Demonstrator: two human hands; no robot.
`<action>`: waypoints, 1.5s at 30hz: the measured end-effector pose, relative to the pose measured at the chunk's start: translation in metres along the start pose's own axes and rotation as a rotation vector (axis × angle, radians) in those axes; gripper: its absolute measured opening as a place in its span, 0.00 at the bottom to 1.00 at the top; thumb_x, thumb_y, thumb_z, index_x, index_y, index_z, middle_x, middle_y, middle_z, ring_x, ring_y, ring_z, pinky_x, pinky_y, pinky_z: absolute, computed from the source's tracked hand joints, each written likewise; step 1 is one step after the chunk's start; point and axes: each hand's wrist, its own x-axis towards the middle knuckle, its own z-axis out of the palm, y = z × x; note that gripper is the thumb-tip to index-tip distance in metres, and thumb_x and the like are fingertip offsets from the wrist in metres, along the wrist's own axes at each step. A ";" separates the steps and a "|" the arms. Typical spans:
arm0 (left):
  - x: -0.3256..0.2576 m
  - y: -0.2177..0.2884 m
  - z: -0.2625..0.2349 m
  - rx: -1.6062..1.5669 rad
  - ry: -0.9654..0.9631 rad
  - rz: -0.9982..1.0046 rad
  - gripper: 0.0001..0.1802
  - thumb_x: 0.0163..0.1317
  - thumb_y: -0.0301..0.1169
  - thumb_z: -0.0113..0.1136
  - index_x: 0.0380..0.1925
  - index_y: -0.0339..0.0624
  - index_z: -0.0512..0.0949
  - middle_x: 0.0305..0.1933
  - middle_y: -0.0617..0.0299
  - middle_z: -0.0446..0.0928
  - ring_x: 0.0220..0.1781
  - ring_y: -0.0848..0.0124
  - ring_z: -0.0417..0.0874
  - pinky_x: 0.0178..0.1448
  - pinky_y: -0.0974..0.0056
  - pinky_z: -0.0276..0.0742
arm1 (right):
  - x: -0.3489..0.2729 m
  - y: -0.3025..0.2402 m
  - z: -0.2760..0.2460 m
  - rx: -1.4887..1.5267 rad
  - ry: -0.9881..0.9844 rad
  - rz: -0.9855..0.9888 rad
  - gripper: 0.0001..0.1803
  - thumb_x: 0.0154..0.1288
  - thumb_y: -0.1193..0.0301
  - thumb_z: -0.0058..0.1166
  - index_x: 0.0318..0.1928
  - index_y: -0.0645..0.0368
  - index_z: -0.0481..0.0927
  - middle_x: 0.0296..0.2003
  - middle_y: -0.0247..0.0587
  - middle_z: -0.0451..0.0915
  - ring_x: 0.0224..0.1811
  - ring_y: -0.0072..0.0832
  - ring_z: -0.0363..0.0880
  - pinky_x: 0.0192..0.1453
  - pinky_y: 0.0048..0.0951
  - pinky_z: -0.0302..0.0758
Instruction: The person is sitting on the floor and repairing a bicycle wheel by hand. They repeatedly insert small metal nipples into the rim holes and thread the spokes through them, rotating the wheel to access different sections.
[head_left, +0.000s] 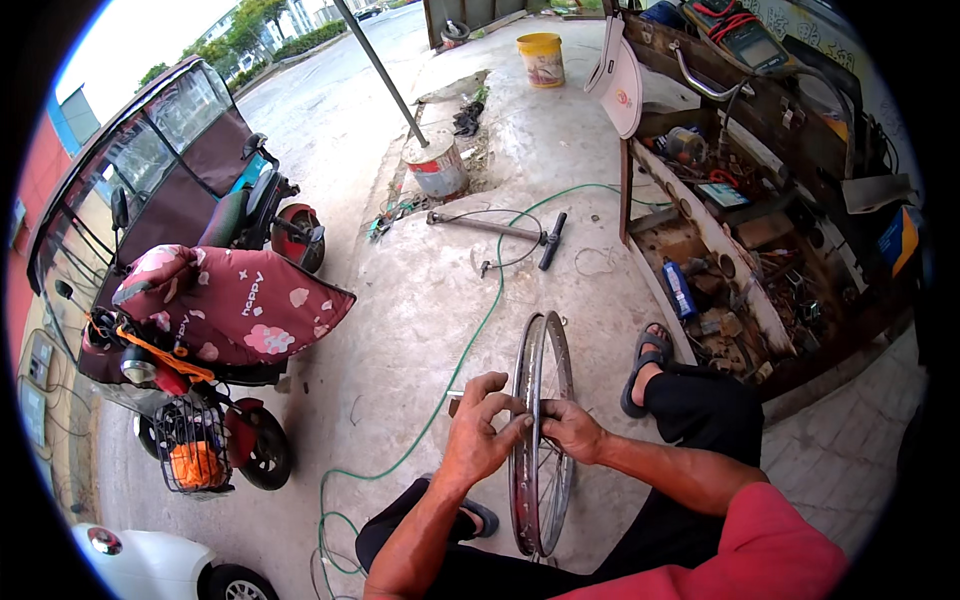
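A bare bicycle wheel rim (541, 430), thin, spoked and of dull metal, was held upright on the concrete floor (440, 300) between the knees. It was judged light, stiff and best taken at its edge. The left hand (478, 432) and right hand (572, 428) were pinched onto the rim's top, each grip clenched.

Concrete floor (420, 330), stained. On it: green hose (470, 335), hand pump (495, 228), yellow bucket (541, 58), paint can (435, 165), wheel rim (540, 440) upright.
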 end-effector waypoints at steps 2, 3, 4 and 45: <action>-0.001 -0.002 -0.001 -0.045 -0.026 -0.013 0.11 0.51 0.23 0.69 0.36 0.39 0.82 0.58 0.48 0.72 0.62 0.54 0.73 0.63 0.58 0.70 | -0.001 0.001 0.000 -0.014 -0.004 0.013 0.11 0.74 0.71 0.47 0.51 0.62 0.76 0.38 0.31 0.79 0.38 0.18 0.77 0.43 0.23 0.77; -0.001 -0.002 -0.001 -0.070 -0.039 -0.018 0.11 0.51 0.22 0.69 0.36 0.39 0.82 0.58 0.49 0.71 0.63 0.55 0.72 0.64 0.58 0.70 | -0.001 0.001 -0.001 -0.014 -0.005 0.015 0.11 0.74 0.71 0.46 0.51 0.63 0.76 0.38 0.31 0.79 0.38 0.18 0.77 0.43 0.23 0.77; -0.001 -0.002 -0.001 -0.084 -0.051 -0.007 0.11 0.50 0.21 0.68 0.36 0.39 0.82 0.59 0.49 0.72 0.63 0.55 0.72 0.65 0.57 0.69 | -0.001 0.003 -0.002 -0.014 -0.006 0.016 0.11 0.74 0.71 0.46 0.51 0.63 0.76 0.38 0.31 0.79 0.38 0.18 0.77 0.43 0.23 0.77; -0.002 -0.009 -0.002 -0.044 -0.036 -0.064 0.10 0.50 0.20 0.67 0.35 0.39 0.83 0.60 0.49 0.72 0.63 0.55 0.74 0.64 0.57 0.71 | 0.002 -0.012 0.012 -0.077 0.025 0.035 0.09 0.69 0.72 0.49 0.45 0.62 0.78 0.34 0.33 0.80 0.33 0.19 0.78 0.38 0.21 0.75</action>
